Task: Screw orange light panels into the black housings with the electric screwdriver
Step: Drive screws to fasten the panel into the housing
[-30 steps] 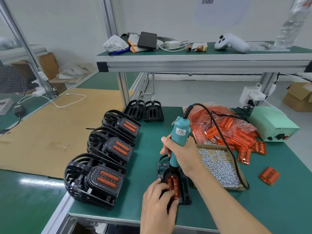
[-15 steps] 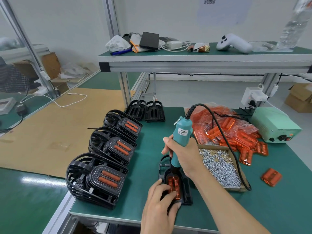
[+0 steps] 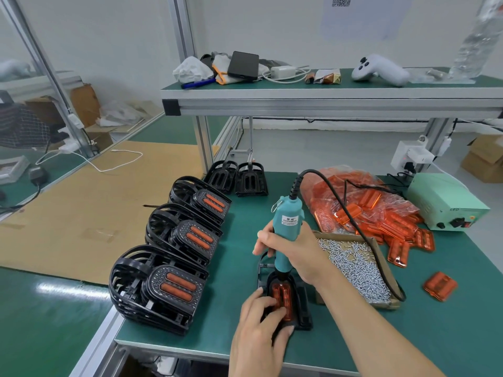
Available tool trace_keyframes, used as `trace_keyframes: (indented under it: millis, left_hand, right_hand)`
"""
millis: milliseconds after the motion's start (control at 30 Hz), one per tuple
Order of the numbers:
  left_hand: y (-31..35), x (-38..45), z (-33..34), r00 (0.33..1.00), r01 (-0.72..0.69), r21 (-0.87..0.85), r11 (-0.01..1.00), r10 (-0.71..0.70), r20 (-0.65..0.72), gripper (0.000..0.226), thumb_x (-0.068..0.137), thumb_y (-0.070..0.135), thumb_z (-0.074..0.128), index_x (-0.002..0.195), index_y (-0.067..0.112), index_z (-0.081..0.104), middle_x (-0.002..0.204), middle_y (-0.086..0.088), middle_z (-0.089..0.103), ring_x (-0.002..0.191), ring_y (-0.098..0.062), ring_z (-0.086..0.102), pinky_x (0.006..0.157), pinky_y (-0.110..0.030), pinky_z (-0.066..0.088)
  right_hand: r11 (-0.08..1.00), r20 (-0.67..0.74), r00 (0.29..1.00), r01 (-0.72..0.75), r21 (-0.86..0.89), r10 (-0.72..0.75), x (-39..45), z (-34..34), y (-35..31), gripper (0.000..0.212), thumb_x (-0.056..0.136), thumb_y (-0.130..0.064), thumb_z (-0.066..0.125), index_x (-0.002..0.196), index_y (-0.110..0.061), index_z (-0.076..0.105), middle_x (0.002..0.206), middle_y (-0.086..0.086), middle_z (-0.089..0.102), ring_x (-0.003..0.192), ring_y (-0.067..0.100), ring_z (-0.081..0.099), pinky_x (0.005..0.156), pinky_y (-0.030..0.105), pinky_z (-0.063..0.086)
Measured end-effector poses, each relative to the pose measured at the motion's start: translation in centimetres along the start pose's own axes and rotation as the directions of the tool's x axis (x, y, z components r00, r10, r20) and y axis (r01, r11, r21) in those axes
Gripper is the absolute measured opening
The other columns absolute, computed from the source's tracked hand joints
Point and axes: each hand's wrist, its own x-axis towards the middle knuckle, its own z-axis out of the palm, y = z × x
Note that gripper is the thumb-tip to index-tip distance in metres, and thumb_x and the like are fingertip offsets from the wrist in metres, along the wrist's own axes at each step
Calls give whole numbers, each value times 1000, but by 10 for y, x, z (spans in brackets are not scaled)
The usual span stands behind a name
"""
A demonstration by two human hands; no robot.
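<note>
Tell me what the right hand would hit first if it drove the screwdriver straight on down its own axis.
The right hand points the teal electric screwdriver down at the orange light panel seated in the black housing; its tip looks already on the panel's top end.

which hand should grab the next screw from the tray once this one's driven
Probably the left hand. The right hand grips the electric screwdriver, so it isn't free. The left only rests its fingers on the orange panel, though it would have to reach across to the screw tray on the right.
</note>
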Motion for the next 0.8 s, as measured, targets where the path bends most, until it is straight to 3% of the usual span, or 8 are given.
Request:
trace_keyframes:
  millis: [167, 300, 433, 567, 667, 733, 800]
  left_hand:
    - [1, 1, -2, 1000, 3, -5, 1000, -3, 6, 33, 68, 26, 94, 97, 22, 80, 112, 9, 67, 130, -12, 49, 88, -21, 49]
    - [1, 1, -1, 1000, 0, 0, 1000, 0, 8, 34, 67, 27, 95, 96, 21, 79, 113, 8, 67, 131, -12, 48, 89, -20, 48]
    - [-2, -1, -1, 1000, -7, -10, 1000, 7, 10, 34, 70, 27, 93, 101, 23, 78, 119, 10, 64, 135, -10, 45, 93, -18, 44]
    - [-5, 2, 3, 1000, -23, -40, 999, 23, 7, 33, 76, 23, 88, 107, 23, 76, 124, 11, 63, 139, -7, 41, 99, -20, 42]
    - [2, 12, 2, 999, -33, -78, 996, 33, 0, 33, 86, 33, 74, 118, 25, 72, 135, 18, 56, 144, -7, 37, 109, -20, 35]
    - [9, 27, 1, 1000, -6, -126, 992, 4, -16, 31, 90, 37, 66, 118, 25, 71, 131, 22, 55, 138, -6, 42, 112, -21, 37]
    - [18, 50, 1, 999, 6, -124, 992, -10, -37, 21, 93, 35, 64, 111, 28, 71, 115, 23, 58, 120, -1, 50, 103, -23, 40]
  right_hand:
    - [995, -27, 999, 46, 86, -44, 0, -12, -10, 16, 92, -28, 74, 80, -18, 71, 84, 16, 77, 80, 24, 70, 69, 32, 54]
    - [929, -212, 974, 152, 338, -82, -4, -33, -19, 11, 90, -19, 73, 83, -15, 65, 78, 19, 72, 73, 30, 64, 65, 32, 52]
    - [699, -336, 933, 153, 699, 131, -28, -61, -5, 17, 93, -23, 67, 76, -18, 68, 74, 2, 63, 72, 18, 63, 62, 26, 51]
    - [614, -389, 872, 138, 778, 297, -61, -86, 28, 21, 92, -28, 59, 74, -18, 63, 75, -1, 53, 70, 14, 55, 54, 20, 46]
    - [504, -364, 855, 144, 852, 371, -80, -99, 47, 24, 91, -33, 58, 71, -20, 62, 73, -6, 50, 66, 8, 53, 51, 16, 42]
    - [449, -334, 856, 137, 883, 396, -86, -104, 53, 24, 90, -35, 58, 71, -21, 60, 73, -8, 50, 65, 6, 52, 51, 14, 41]
    - [438, -318, 854, 121, 891, 412, -88, -105, 57, 24, 91, -35, 58, 72, -21, 58, 73, -7, 49, 64, 6, 52, 51, 14, 41]
